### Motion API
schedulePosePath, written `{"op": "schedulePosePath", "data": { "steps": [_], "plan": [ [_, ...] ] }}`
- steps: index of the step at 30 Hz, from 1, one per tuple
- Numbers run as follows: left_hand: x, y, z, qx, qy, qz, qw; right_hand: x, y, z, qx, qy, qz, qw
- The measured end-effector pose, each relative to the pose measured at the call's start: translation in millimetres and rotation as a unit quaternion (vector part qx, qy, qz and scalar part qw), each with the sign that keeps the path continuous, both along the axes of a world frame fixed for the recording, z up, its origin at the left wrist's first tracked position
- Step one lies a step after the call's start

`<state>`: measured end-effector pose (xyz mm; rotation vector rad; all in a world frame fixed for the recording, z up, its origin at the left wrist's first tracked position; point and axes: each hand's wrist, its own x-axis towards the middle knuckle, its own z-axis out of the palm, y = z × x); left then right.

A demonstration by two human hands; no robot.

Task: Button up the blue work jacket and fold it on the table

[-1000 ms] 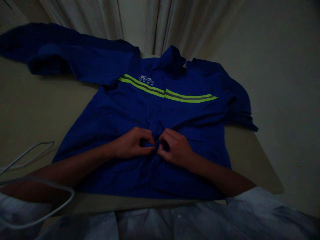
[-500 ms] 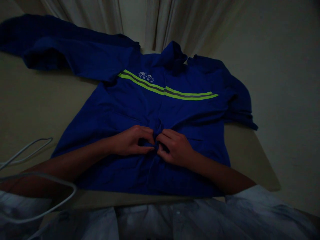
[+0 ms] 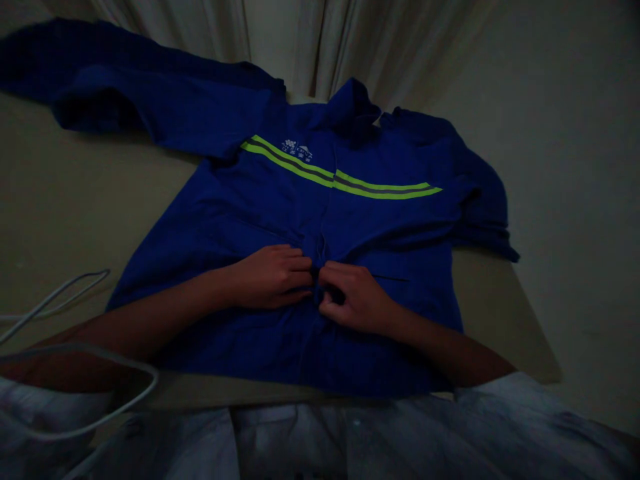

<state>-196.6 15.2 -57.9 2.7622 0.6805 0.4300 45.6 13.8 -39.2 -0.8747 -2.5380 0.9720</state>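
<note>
A blue work jacket [image 3: 280,213] lies front up, collar away from me, with a yellow-green and grey reflective stripe [image 3: 385,191] and a white logo across the chest. At the lower middle of its front placket, my left hand [image 3: 275,277] is closed on the fabric, fingers curled together. Just beside it, my right hand [image 3: 353,297] pinches the placket's edge between thumb and fingers. The two hands almost meet. Whatever fastening lies between the fingertips is hidden, and the picture is dark.
Under the jacket is a pale table [image 3: 510,313], its right edge sloping toward me. A white cable [image 3: 145,390] loops at the lower left, in front of my left forearm. Curtains [image 3: 330,47] hang behind the table, and a plain wall [image 3: 565,153] stands at right.
My left fingers have closed together and turned more knuckles-up over the placket. My right hand keeps its pinch with slight movement. The whole view has shifted a little.
</note>
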Motion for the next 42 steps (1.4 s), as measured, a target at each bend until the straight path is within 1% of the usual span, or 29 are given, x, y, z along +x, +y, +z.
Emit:
{"op": "schedulePosePath", "data": {
  "steps": [2, 4, 10, 13, 16, 18, 21, 23, 27, 30, 34, 39, 42],
  "plan": [
    [1.1, -1.1, -1.5, 0.003, 0.012, -0.003, 1.000, 0.2, 0.5, 1.1, -0.017, 0.013, 0.000, 1.000],
    [1.8, -2.1, -2.8, -0.007, 0.005, -0.004, 1.000, 0.9, 2.6, 0.8, -0.033, 0.026, 0.007, 0.999],
    [1.4, -2.9, -1.5, -0.054, -0.042, -0.020, 0.997, 7.1, 18.2, -3.6, -0.093, 0.055, 0.077, 0.991],
    [1.1, -2.6, -0.3, -0.089, -0.079, -0.030, 0.992, 10.6, 24.5, -2.9, -0.089, 0.054, 0.103, 0.989],
    [0.5, -2.5, -1.1, -0.123, -0.098, -0.030, 0.987, 12.7, 25.5, 0.3, -0.069, 0.041, 0.089, 0.993],
    [-0.4, -2.5, -2.3, -0.132, -0.090, -0.030, 0.987, 13.4, 24.7, 2.1, -0.055, 0.038, 0.083, 0.994],
    [-1.5, -2.0, -3.3, -0.130, -0.072, -0.038, 0.988, 14.2, 24.9, 2.4, -0.043, 0.045, 0.113, 0.992],
    [-1.8, -1.3, -3.2, -0.128, -0.075, -0.038, 0.988, 14.9, 26.4, 1.4, -0.045, 0.059, 0.136, 0.988],
    [-1.3, 0.1, -4.2, -0.109, -0.081, -0.016, 0.991, 15.7, 27.6, -1.0, -0.056, 0.077, 0.155, 0.983],
    [-0.5, -0.3, -6.2, -0.085, -0.068, -0.003, 0.994, 15.0, 25.4, -2.8, -0.055, 0.067, 0.149, 0.985],
    [0.8, -2.5, -8.2, -0.071, -0.068, -0.002, 0.995, 13.9, 22.9, -4.6, -0.031, 0.058, 0.129, 0.989],
    [1.1, -3.9, -7.9, -0.060, -0.069, 0.006, 0.996, 14.3, 23.2, -3.2, -0.044, 0.051, 0.115, 0.991],
    [1.2, -3.8, -6.6, -0.066, -0.061, 0.001, 0.996, 14.9, 23.1, -1.5, -0.046, 0.045, 0.106, 0.992]
  ]
}}
